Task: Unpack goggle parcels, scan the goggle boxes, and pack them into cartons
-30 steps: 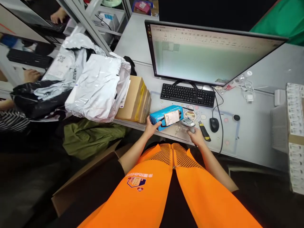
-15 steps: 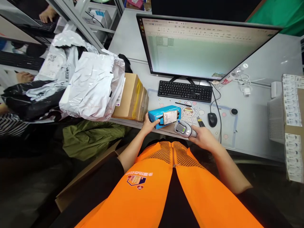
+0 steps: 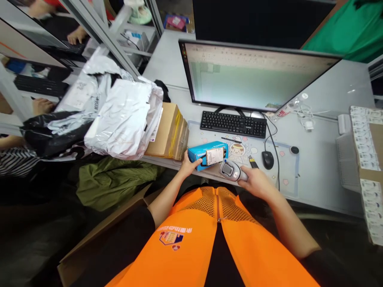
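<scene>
A small blue box (image 3: 196, 153) with a white label (image 3: 214, 156) on its side rests at the desk's front edge. My left hand (image 3: 189, 164) grips its left end, the thumb along the front face. Wrapped round the handle of a grey barcode scanner (image 3: 229, 170) is my right hand (image 3: 254, 181). The scanner's head is close to the label; whether they touch I cannot tell. Just beyond my right hand lies a box cutter (image 3: 253, 162) with a yellow end.
Cardboard boxes (image 3: 165, 133) and white plastic parcels (image 3: 119, 119) crowd the left side. A keyboard (image 3: 233, 124), a mouse (image 3: 267, 160) and a monitor (image 3: 257, 75) stand behind the blue box. At the right is a white basket (image 3: 347, 159). Another person's hand (image 3: 77, 35) shows at upper left.
The camera view has tilted, so the desk appears lower. Both hands keep their holds on the blue box and the scanner. The scanner's small screen, green before, now looks grey.
</scene>
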The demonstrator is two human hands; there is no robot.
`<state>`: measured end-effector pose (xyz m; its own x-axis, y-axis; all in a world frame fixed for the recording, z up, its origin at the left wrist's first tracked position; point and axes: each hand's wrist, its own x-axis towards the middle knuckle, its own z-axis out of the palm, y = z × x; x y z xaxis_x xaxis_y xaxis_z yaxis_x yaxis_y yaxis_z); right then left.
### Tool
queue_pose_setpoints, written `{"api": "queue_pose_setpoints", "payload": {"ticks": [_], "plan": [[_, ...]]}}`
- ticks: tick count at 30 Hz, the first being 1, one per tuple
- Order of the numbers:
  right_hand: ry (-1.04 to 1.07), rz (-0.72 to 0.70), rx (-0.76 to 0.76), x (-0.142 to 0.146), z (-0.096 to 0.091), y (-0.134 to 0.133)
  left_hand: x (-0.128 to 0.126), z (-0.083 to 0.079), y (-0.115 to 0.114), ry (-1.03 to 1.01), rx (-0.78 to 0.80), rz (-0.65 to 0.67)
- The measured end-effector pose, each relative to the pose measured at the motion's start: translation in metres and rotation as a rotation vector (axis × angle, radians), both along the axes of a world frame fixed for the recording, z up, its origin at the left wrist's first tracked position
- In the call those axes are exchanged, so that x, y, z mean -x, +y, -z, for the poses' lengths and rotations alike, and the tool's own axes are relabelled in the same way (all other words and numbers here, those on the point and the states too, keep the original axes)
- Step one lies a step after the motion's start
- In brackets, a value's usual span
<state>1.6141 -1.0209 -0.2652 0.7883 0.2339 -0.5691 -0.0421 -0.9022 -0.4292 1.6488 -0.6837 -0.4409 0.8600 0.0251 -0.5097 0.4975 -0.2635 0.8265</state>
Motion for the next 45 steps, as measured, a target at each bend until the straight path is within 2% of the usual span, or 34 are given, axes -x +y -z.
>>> {"api": "queue_pose_setpoints", "payload": {"ticks": [6,10,13,16,19,22,25,27,30,33,38,41,45], "plan": [[-0.005,0.027,-0.002,0.003,0.008,0.002,0.000,0.011,0.005,-0.015,0.045,-0.005],[0.001,0.039,-0.009,0.004,0.008,0.001,-0.002,0.017,0.009,0.057,0.026,-0.019],[-0.012,0.077,-0.020,0.007,0.022,-0.003,-0.001,0.017,0.010,0.073,0.015,-0.027],[-0.131,0.188,-0.070,0.011,0.066,-0.006,0.003,0.017,0.009,0.036,0.030,-0.048],[-0.309,0.371,-0.073,0.014,0.131,-0.003,0.010,0.020,0.012,0.048,0.082,-0.087],[-0.336,0.525,0.069,0.018,0.189,0.004,0.018,0.025,0.015,0.107,0.151,-0.137],[-0.255,0.587,0.192,0.027,0.218,0.010,0.025,0.027,0.017,0.148,0.193,-0.170],[-0.203,0.582,0.224,0.030,0.222,0.010,0.029,0.026,0.016,0.151,0.205,-0.176],[-0.222,0.597,0.248,0.016,0.211,-0.001,0.034,0.024,0.014,0.153,0.212,-0.182],[-0.278,0.674,0.263,-0.031,0.198,-0.025,0.037,0.022,0.012,0.175,0.195,-0.187],[0.009,0.666,0.248,-0.127,0.197,-0.063,0.038,0.021,0.010,0.185,0.185,-0.198],[0.123,0.633,0.254,-0.155,0.204,-0.070,0.038,0.019,0.009,0.200,0.154,-0.208],[0.147,0.578,0.249,-0.171,0.207,-0.071,0.037,0.015,0.006,0.192,0.158,-0.214]]}}
